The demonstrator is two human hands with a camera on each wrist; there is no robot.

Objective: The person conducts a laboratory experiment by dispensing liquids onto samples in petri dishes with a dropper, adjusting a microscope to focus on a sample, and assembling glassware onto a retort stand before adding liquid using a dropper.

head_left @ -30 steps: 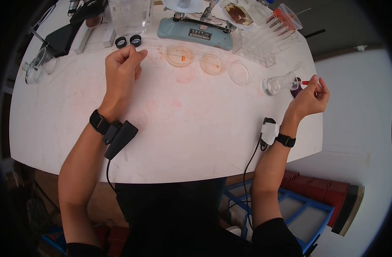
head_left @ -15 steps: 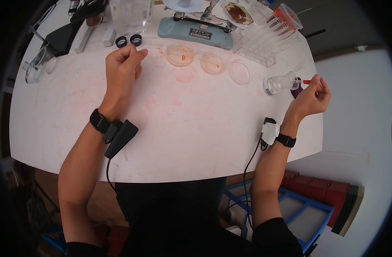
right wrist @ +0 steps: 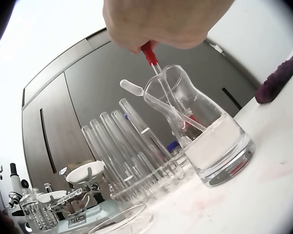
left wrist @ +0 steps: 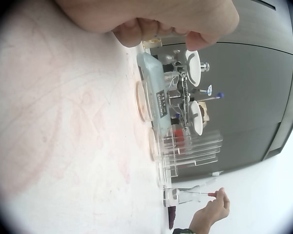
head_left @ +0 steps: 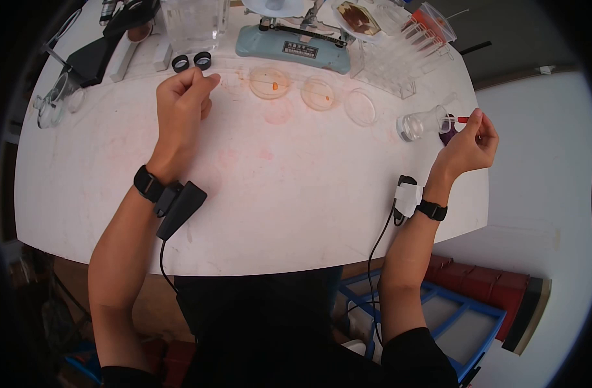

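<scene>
My right hand (head_left: 469, 145) pinches the red bulb (right wrist: 149, 53) of a glass dropper, whose tube reaches into a glass flask (right wrist: 219, 146) with clear liquid. A white plastic pipette (right wrist: 133, 87) also leans in this flask, its bulb outside the mouth. On the left, my left hand (head_left: 181, 107) has its fingers curled at the table; nothing shows in its grip, though its palm side is partly hidden. In the left wrist view, the curled fingers of the left hand (left wrist: 161, 19) appear at the top. Two dishes (head_left: 269, 84) (head_left: 318, 94) hold small orange pieces.
A third clear dish (head_left: 361, 107) lies left of the flask. Behind stand a teal balance (head_left: 296, 49) and a rack of test tubes (head_left: 399, 71). Two black round pieces (head_left: 203, 61) sit beyond the left hand. A dark purple object (right wrist: 278, 80) lies beside the flask.
</scene>
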